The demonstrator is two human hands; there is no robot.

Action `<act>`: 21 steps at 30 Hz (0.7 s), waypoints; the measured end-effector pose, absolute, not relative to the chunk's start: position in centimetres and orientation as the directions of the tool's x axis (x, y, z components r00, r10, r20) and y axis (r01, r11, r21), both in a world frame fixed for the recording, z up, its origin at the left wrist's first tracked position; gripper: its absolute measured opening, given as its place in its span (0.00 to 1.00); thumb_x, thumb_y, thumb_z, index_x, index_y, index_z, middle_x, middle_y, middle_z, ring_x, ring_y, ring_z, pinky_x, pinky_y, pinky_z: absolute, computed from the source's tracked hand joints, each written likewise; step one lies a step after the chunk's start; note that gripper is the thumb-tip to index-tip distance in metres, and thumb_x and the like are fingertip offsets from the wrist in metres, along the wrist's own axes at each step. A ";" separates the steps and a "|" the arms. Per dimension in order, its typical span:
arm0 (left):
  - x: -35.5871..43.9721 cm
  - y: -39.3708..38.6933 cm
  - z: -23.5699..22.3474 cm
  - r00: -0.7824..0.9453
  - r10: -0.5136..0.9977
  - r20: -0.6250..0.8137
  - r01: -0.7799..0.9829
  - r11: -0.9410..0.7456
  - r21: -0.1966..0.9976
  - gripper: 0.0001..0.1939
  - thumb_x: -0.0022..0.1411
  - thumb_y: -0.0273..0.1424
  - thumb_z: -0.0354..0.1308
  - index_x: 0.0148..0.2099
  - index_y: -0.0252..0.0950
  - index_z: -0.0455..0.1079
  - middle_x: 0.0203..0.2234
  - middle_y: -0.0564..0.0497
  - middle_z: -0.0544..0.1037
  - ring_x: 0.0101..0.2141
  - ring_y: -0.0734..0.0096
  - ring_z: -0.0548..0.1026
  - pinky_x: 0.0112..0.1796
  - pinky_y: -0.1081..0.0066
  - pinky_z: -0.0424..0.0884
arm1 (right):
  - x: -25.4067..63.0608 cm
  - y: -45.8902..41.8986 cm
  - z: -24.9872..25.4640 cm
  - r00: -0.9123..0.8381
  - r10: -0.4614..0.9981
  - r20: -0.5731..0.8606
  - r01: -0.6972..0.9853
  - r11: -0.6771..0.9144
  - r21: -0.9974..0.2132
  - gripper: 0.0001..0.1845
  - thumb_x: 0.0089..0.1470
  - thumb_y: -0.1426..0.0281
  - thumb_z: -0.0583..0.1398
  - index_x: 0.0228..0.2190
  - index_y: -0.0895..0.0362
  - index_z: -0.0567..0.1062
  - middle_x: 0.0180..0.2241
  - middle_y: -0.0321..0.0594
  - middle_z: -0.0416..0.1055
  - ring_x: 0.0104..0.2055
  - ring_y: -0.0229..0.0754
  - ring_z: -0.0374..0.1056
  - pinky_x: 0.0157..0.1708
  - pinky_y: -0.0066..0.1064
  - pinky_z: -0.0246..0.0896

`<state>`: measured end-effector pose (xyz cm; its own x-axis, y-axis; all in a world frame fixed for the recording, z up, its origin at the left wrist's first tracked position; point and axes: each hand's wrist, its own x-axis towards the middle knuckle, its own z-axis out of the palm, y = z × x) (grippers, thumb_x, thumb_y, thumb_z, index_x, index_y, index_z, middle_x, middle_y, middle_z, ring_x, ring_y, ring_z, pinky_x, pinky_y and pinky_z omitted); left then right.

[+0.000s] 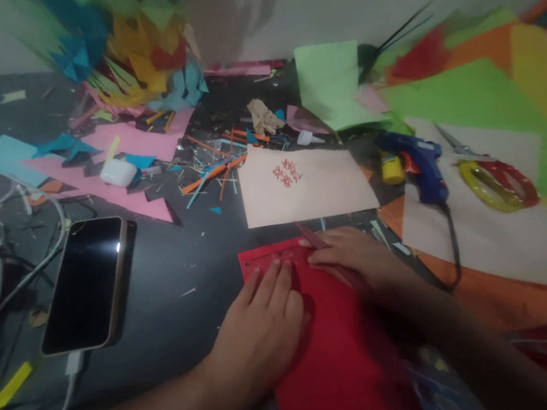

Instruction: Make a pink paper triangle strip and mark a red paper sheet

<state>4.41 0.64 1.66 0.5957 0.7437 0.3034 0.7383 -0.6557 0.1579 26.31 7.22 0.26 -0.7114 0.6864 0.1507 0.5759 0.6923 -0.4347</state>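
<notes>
A sheet of red paper (pixel 331 363) lies in front of me, running down past the lower edge of the view. Its upper part shows faint marks close to the far edge. My left hand (pixel 267 325) rests on it with fingers stretched flat, pressing near those marks. Between the fingers of my right hand (pixel 350 258) is a slim dark red pencil (pixel 313 236), slanting over the sheet's upper right corner. Just beyond the sheet is a cream paper (pixel 307 189) with red handwritten characters.
Left of my hands lies a phone (pixel 85 285) on a white cable. To the right are a blue glue gun (pixel 425 169), scissors (pixel 497 181) and coloured sheets (pixel 466 103). Paper scraps (pixel 224 161) and a colourful paper piece (pixel 136 46) are at the back.
</notes>
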 end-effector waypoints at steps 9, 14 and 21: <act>4.5 0.7 1.7 0.585 0.750 0.309 0.743 -0.648 0.168 0.09 0.64 0.29 0.45 0.36 0.31 0.65 0.48 0.36 0.72 0.50 0.57 0.70 0.47 0.59 0.67 | 25.9 7.0 0.5 -0.696 0.691 0.196 0.587 0.705 -0.399 0.11 0.58 0.70 0.51 0.38 0.50 0.72 0.44 0.39 0.71 0.47 0.42 0.65 0.45 0.39 0.58; 4.5 0.8 1.8 0.580 0.746 0.326 0.744 -0.649 0.161 0.11 0.64 0.29 0.44 0.36 0.31 0.65 0.47 0.37 0.73 0.49 0.57 0.71 0.47 0.61 0.68 | 25.6 6.9 0.9 -0.703 0.673 0.228 0.566 0.724 -0.393 0.10 0.58 0.72 0.51 0.38 0.52 0.71 0.44 0.40 0.71 0.47 0.41 0.64 0.45 0.38 0.58; 4.1 0.9 1.8 0.617 0.726 0.305 0.723 -0.675 0.145 0.11 0.65 0.29 0.44 0.41 0.29 0.66 0.48 0.38 0.72 0.49 0.59 0.71 0.47 0.61 0.67 | 25.6 6.7 0.9 -0.700 0.687 0.196 0.594 0.712 -0.375 0.10 0.58 0.70 0.52 0.39 0.52 0.72 0.44 0.40 0.71 0.46 0.42 0.65 0.44 0.38 0.58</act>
<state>4.13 0.93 1.80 0.6168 0.7258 0.3046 0.7230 -0.6754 0.1453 25.60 6.72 0.91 -0.6996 0.6872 0.1960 0.5938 0.7116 -0.3754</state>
